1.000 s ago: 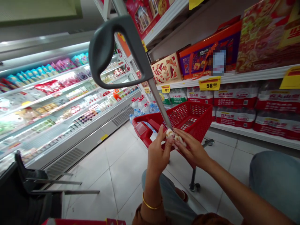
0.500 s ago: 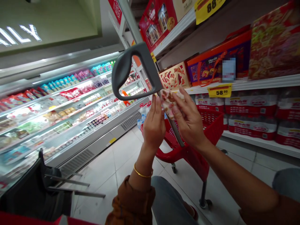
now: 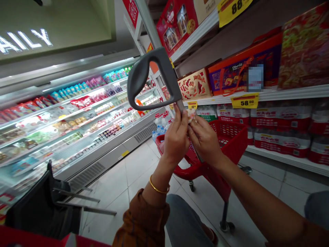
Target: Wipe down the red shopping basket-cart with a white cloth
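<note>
Tiles (image 3: 128, 178), chiller (image 3: 77, 130), shelves (image 3: 282, 92); hands (image 3: 204, 140) on snack (image 3: 191, 115)

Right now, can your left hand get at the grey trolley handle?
Probably yes: the left hand is just below the grey handle with nothing between, though its fingers are pinching the small wrapped item.

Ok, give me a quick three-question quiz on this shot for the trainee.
1. True or false: the small wrapped item is pinched between the left hand and the right hand.
2. The gray handle rises from: A) a red trolley basket, B) a blue pram, C) a ladder.
3. Fill in: the yellow price tag below the orange gift box reads ___.
Key: 1 true; 2 A; 3 58.00.
</note>
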`<state>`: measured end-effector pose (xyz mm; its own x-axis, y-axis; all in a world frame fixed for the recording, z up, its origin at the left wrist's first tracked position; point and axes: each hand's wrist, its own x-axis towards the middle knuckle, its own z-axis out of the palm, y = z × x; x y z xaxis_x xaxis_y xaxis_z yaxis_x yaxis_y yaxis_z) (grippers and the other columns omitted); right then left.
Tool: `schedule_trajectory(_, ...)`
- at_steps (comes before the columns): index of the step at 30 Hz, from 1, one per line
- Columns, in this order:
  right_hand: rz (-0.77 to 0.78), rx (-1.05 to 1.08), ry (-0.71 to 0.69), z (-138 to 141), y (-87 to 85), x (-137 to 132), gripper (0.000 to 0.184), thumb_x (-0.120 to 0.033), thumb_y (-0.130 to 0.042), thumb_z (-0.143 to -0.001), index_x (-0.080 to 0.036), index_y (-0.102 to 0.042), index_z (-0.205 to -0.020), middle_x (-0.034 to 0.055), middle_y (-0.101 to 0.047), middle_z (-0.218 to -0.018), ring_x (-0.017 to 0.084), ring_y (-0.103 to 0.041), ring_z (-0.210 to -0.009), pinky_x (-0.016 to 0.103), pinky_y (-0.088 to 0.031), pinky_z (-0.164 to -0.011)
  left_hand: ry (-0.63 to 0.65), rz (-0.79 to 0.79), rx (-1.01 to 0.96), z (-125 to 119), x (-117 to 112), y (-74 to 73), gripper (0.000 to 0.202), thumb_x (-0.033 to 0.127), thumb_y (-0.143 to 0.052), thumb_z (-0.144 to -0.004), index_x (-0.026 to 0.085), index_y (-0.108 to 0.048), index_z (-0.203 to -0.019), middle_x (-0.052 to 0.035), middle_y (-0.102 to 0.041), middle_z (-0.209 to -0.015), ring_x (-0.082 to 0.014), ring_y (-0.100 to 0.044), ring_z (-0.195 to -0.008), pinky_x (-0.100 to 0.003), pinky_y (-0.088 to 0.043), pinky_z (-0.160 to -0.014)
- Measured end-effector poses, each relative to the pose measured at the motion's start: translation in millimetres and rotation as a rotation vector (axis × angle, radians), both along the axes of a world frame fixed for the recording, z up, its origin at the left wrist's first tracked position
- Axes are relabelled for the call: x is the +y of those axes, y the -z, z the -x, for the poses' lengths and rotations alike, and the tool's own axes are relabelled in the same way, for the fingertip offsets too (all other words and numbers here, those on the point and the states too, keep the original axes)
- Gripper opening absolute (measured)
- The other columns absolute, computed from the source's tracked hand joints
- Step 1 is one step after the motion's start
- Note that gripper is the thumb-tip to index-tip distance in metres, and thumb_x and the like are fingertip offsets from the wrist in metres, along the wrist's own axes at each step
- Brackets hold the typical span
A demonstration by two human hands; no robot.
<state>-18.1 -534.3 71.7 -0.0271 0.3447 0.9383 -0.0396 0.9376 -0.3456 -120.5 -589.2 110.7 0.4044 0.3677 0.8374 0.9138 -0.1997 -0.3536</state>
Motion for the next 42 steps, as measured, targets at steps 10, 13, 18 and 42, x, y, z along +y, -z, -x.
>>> schedule_trajectory(10,0.169,-0.101,-0.094,-5,53.6,-9,0.023,-0.026,-0.042,-0.098,-0.020,-0.064,-0.102,0.0114,-0.064,-0.101,0.023,-0.062,-0.100,0.038,-0.053,-0.089,-0.035,0.020,0.052,-1,5,2.9,0.070,0.007,-0.045,-0.092,0.015,-0.010,-0.152,-0.0160,0.006,-0.156,-0.0300,-0.028,-0.143,-0.041,-0.047,-0.106)
schedule_trajectory(13,0.218,-0.101,-0.117,-8,64.3,-10,0.023,-0.028,-0.043,-0.098,-0.020,-0.063,-0.105,0.0112,-0.064,-0.104,0.023,-0.062,-0.101,0.038,-0.051,-0.091,-0.011,-0.028,0.091,-2,8,9.1,0.070,0.008,-0.049,-0.091,0.015,-0.015,-0.152,-0.0169,0.009,-0.156,-0.0332,-0.024,-0.143,-0.045,-0.046,-0.108)
schedule_trajectory(18,0.343,-0.169,-0.220,-16,86.1,-10,0.023,-0.030,-0.041,-0.097,-0.021,-0.063,-0.100,0.0087,-0.065,-0.098,0.020,-0.062,-0.092,0.034,-0.050,-0.086,0.011,-0.030,0.133,-1,7,24.8,0.070,0.004,-0.046,-0.091,0.015,-0.013,-0.152,-0.0177,0.003,-0.157,-0.0339,-0.016,-0.144,-0.049,-0.043,-0.109)
schedule_trajectory(42,0.776,0.047,-1.135,7,-4.5,35,0.050,-0.069,-0.055,-0.080,-0.020,-0.050,-0.071,-0.0094,-0.043,-0.043,0.006,-0.036,-0.030,0.018,-0.029,-0.027,-0.104,0.052,0.336,23,5,19.3,0.058,0.012,-0.043,-0.095,0.010,-0.023,-0.149,-0.0173,-0.039,-0.147,-0.0225,-0.017,-0.144,-0.045,-0.026,-0.119)
